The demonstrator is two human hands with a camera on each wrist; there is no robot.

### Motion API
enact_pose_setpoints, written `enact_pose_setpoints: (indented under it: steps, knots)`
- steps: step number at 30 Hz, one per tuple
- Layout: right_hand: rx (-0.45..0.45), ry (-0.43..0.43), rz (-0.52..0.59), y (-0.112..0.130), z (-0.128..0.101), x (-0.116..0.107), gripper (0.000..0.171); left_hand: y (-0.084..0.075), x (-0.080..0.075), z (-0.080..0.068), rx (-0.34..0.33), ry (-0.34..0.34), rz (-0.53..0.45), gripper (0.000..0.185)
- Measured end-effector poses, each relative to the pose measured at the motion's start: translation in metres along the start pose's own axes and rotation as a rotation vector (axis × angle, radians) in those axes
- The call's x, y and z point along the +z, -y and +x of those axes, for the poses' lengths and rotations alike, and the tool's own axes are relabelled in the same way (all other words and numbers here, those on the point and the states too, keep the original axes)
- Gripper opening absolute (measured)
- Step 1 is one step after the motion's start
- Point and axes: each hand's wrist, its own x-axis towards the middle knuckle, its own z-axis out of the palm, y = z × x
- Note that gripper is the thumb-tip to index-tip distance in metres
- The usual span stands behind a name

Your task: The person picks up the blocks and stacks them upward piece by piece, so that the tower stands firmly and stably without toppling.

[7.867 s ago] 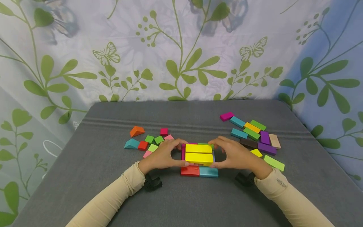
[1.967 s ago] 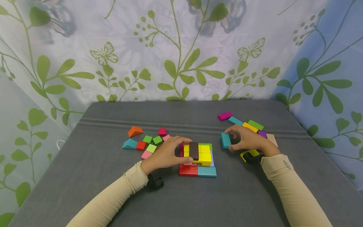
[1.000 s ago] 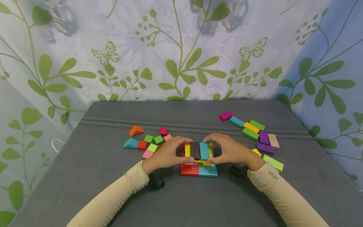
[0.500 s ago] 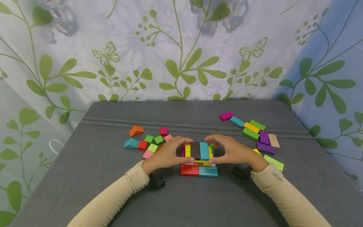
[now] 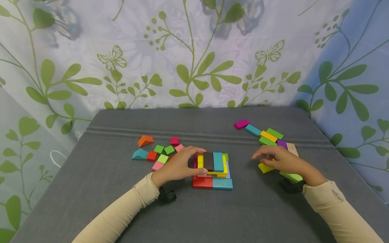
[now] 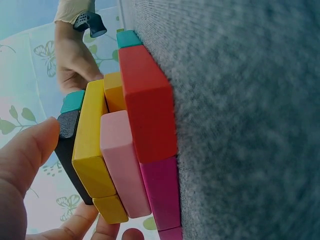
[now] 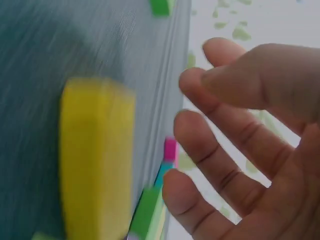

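A layered stack of wooden blocks stands mid-table, with a dark brown block (image 5: 208, 161) and a teal block (image 5: 218, 162) side by side on top. Under them lie yellow blocks (image 6: 92, 145), then a pink block (image 6: 122, 160), with a red block (image 5: 202, 182) at the front of the base. My left hand (image 5: 179, 164) holds the dark brown block by its ends, thumb at the near end and fingers at the far one. Holding nothing, my right hand (image 5: 284, 161) hovers with relaxed fingers over the right-hand blocks, close to a yellow block (image 5: 266, 167).
Left of the stack lie small cubes, an orange wedge (image 5: 145, 140) and a teal wedge (image 5: 140, 154). On the right are loose blocks, among them a magenta block (image 5: 241, 124), a green block (image 5: 267, 140) and a lime block (image 5: 291, 177). A patterned curtain (image 5: 170, 67) hangs behind the table.
My right hand brought the teal block onto the stack beside the dark brown one, let it go and moved right to the loose blocks. My left hand stays at the stack.
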Motion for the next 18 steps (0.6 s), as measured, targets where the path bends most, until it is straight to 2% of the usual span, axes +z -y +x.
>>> enact_pose_setpoints:
  steps: [2,6,10,14,18]
  knots:
    - [0.029,0.003,-0.017,-0.007,-0.011,-0.005,0.029,0.0,0.0,0.0,-0.003,-0.001,0.0,0.067]
    - [0.101,0.017,-0.16,-0.015,-0.026,-0.014,0.031,0.0,-0.001,-0.001,-0.002,-0.003,0.0,0.068]
    - [0.183,0.037,-0.265,-0.018,-0.032,-0.016,0.035,0.0,-0.001,0.0,-0.004,-0.006,0.011,0.068]
    - [0.221,0.034,-0.271,-0.018,-0.031,-0.015,0.031,-0.001,-0.001,0.0,-0.005,-0.005,0.02,0.068]
    - [0.192,-0.008,-0.245,-0.015,-0.028,-0.011,0.03,-0.001,0.0,0.0,-0.003,-0.004,0.023,0.069]
